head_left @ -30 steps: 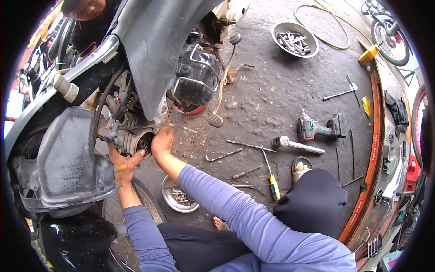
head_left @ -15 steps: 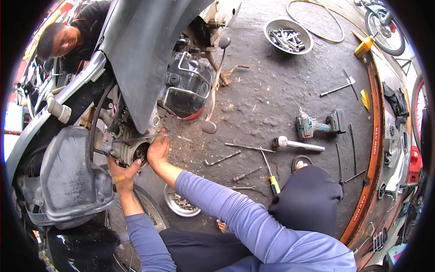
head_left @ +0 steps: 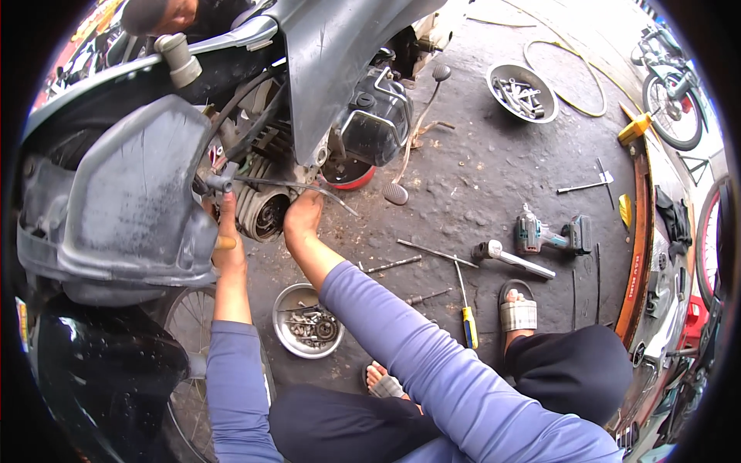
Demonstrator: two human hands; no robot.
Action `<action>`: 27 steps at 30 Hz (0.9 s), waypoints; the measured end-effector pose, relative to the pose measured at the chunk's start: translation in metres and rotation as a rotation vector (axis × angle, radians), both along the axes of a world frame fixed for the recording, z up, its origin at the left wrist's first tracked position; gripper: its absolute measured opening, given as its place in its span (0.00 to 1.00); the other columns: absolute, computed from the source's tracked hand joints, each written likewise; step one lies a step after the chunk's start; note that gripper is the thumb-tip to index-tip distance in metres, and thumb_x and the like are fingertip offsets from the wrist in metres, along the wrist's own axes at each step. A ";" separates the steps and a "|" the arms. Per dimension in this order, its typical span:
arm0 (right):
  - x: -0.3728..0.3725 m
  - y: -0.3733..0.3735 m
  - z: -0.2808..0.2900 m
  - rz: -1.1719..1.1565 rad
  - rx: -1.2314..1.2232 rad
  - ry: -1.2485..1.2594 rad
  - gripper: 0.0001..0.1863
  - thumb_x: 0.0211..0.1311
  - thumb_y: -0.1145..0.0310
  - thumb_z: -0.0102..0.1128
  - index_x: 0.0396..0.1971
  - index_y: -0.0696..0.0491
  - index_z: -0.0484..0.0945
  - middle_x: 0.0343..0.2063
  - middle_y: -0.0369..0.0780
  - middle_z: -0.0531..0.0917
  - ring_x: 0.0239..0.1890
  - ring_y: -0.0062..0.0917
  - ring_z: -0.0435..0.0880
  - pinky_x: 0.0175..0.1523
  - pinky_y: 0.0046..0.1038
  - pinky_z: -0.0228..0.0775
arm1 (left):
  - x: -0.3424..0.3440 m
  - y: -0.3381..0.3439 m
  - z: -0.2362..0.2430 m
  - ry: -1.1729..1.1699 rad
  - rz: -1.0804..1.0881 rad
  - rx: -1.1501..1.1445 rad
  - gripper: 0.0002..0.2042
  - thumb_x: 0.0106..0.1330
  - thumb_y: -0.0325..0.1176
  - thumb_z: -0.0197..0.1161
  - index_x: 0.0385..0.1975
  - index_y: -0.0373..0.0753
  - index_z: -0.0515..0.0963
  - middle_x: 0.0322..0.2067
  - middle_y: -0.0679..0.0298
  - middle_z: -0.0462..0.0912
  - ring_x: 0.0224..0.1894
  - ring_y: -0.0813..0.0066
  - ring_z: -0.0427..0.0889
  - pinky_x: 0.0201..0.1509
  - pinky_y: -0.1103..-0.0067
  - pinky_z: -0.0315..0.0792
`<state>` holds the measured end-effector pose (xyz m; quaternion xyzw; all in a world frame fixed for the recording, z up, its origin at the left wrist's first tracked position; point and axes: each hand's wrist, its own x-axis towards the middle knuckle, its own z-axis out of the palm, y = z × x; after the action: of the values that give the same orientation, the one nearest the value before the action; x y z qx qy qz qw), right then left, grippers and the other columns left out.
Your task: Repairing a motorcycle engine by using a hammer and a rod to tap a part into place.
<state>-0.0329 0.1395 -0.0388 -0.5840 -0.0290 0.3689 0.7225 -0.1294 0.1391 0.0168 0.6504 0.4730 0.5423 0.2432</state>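
Observation:
The motorcycle's finned engine cylinder (head_left: 270, 214), with a round dark opening at its front, lies between my two hands. My left hand (head_left: 228, 245) is at its left side, thumb pointing up beside a grey hose end (head_left: 219, 184); the other fingers are hidden. An orange stub (head_left: 225, 242) at the dark plastic shield's edge overlaps this hand. Against the cylinder's right side is my right hand (head_left: 303, 217), its fingers hidden behind the metal. A thin dark cable (head_left: 309, 186) crosses above the cylinder toward the right.
Below my hands stands a metal bowl of small parts (head_left: 309, 351). Tools on the floor include a yellow-handled screwdriver (head_left: 469, 328), an impact wrench (head_left: 549, 234) and a ratchet (head_left: 513, 258). A bowl of sockets (head_left: 553, 108) stands farther off. A person (head_left: 158, 15) is beyond the motorcycle.
My view has shifted, so the motorcycle sits farther right and higher. My left thumb has moved from the cylinder's front up beside the hose end. My right hand stays against the cylinder's side.

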 end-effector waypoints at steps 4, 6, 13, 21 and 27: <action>0.006 0.021 -0.014 -0.008 -0.025 0.025 0.29 0.70 0.55 0.31 0.50 0.67 0.70 0.49 0.61 0.73 0.54 0.52 0.70 0.60 0.38 0.60 | -0.001 0.017 0.001 0.076 -0.026 0.119 0.17 0.68 0.42 0.58 0.47 0.33 0.75 0.44 0.65 0.78 0.47 0.79 0.73 0.55 0.80 0.63; 0.007 0.016 -0.015 -0.002 -0.054 0.010 0.28 0.69 0.56 0.31 0.49 0.66 0.71 0.48 0.60 0.74 0.54 0.52 0.71 0.59 0.39 0.60 | -0.001 0.017 0.001 0.066 -0.029 0.158 0.19 0.68 0.42 0.58 0.49 0.32 0.74 0.48 0.64 0.77 0.50 0.77 0.72 0.57 0.79 0.62; 0.016 -0.001 0.013 0.107 -0.171 0.107 0.32 0.67 0.54 0.28 0.51 0.66 0.71 0.52 0.60 0.72 0.58 0.50 0.69 0.62 0.37 0.59 | -0.022 0.047 -0.027 -0.065 -0.068 -0.056 0.21 0.66 0.41 0.60 0.51 0.32 0.75 0.51 0.61 0.77 0.54 0.73 0.73 0.60 0.77 0.61; 0.002 0.014 -0.014 0.235 -0.025 0.293 0.39 0.65 0.43 0.29 0.57 0.65 0.67 0.57 0.53 0.70 0.61 0.40 0.68 0.64 0.32 0.54 | -0.025 0.028 -0.010 0.026 -0.224 0.066 0.21 0.63 0.38 0.64 0.53 0.32 0.73 0.52 0.59 0.76 0.54 0.70 0.72 0.60 0.75 0.62; 0.037 0.043 -0.046 0.135 0.496 0.624 0.31 0.63 0.45 0.36 0.52 0.55 0.73 0.50 0.40 0.77 0.52 0.30 0.73 0.58 0.28 0.59 | 0.015 0.004 0.001 0.052 -0.323 0.167 0.23 0.61 0.35 0.66 0.54 0.32 0.71 0.53 0.57 0.75 0.54 0.68 0.72 0.60 0.72 0.62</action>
<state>0.0036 0.1830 -0.0850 -0.2486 0.0653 0.5568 0.7899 -0.1146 0.1433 0.0178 0.7498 0.3218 0.5166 0.2597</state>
